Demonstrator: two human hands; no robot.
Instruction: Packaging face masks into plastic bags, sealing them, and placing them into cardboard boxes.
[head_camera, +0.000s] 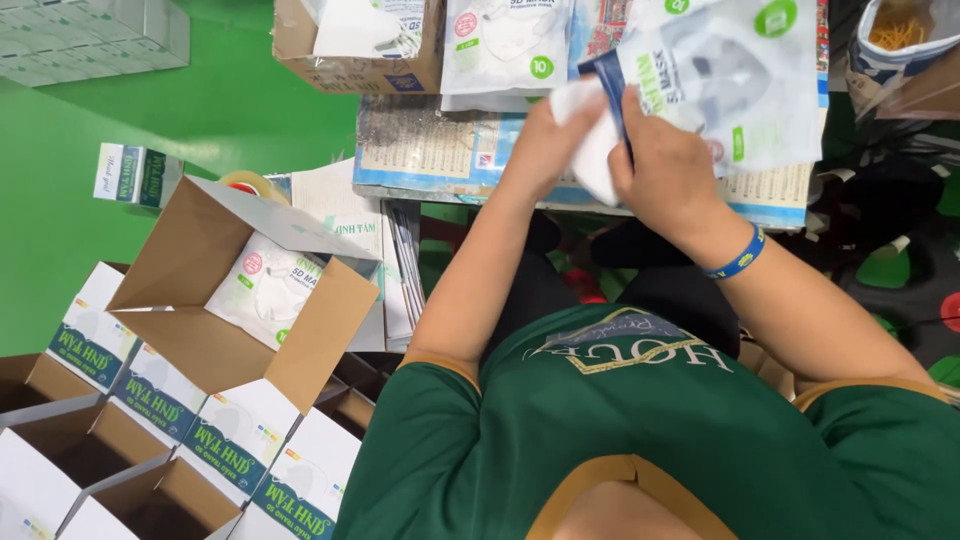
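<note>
Right hand (668, 165) closed around mouth of clear mask pouch (740, 75); pouch long axis runs up-right, away from knuckles. Left hand (545, 140) pinches white folded mask (592, 150) (partly hidden) just left of pouch mouth, touching right hand. Left nearer mask.

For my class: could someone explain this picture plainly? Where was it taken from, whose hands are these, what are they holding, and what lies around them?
One camera, worn on the person's head, looks down over their green shirt. No machine here, just two bare hands. The left hand and right hand, with a blue wristband, together hold white masks at the mouth of a clear printed pouch. Beyond lies another filled pouch on a paper-covered board. On the left stands an open cardboard box holding a pouch, with more open boxes below it on the green floor.
</note>
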